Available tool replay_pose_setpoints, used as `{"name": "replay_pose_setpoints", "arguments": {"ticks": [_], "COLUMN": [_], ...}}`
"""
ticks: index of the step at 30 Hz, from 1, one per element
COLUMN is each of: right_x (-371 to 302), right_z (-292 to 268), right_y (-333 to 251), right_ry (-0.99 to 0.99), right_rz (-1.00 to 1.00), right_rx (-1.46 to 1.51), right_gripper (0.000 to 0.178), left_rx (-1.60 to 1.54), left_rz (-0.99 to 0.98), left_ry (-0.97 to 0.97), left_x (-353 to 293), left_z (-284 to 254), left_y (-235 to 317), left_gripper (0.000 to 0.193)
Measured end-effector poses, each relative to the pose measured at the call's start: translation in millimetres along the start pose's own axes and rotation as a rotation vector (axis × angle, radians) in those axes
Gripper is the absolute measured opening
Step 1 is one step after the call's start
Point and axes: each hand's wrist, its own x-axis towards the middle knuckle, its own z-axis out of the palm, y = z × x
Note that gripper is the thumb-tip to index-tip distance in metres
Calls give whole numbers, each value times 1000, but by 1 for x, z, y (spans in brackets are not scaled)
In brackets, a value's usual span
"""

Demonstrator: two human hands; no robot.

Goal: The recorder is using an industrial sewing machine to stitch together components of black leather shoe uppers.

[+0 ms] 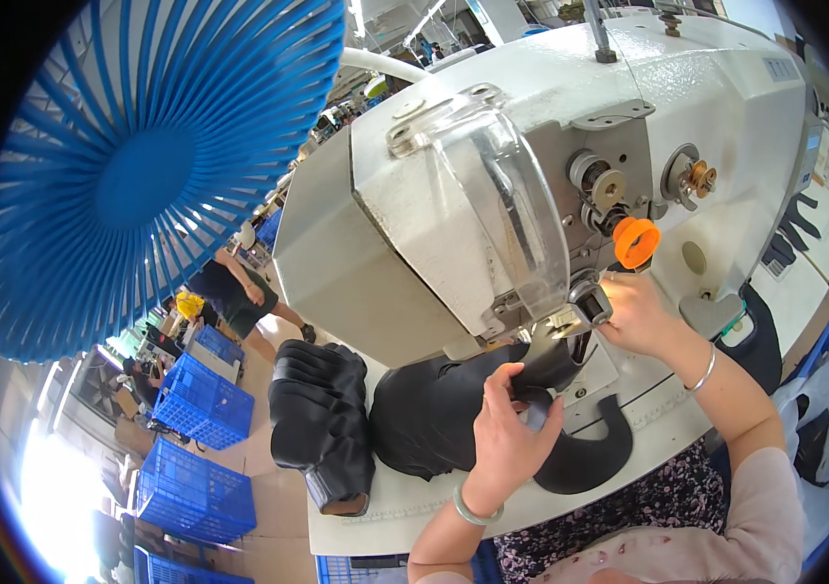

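Observation:
A white industrial sewing machine [405, 263] fills the middle of the view, its needle area lit. My left hand [516, 433] grips the edge of a curved black piece of leather-like material [552, 362] just in front of the needle area. My right hand [640, 316] is at the machine's metal presser part [589, 300], with its fingers curled; their tips are partly hidden, so what they hold cannot be made out. A black curved strip [594, 453] hangs down beside my left hand onto the white table [405, 516].
A bundle of stacked black pieces [322, 419] lies at the table's left end. A blue fan [147, 175] stands close at upper left. Blue crates [202, 399] line the floor at left, with people beyond. An orange knob [635, 242] juts out above my right hand.

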Motion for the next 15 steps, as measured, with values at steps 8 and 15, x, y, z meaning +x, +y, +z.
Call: {"name": "replay_pose_setpoints", "arguments": {"ticks": [8,15], "right_x": [2,-6], "right_z": [-30,-38], "right_y": [-30,-82], "right_ry": [-42,-260], "right_rz": [382,315], "right_rx": [-3,333], "right_gripper": [29,32], "left_rx": [106,-22], "left_rz": [137,153], "left_ry": [120,16], "left_x": [-6,-11], "left_z": [9,1], "left_y": [3,-7], "left_gripper": [29,16]}}
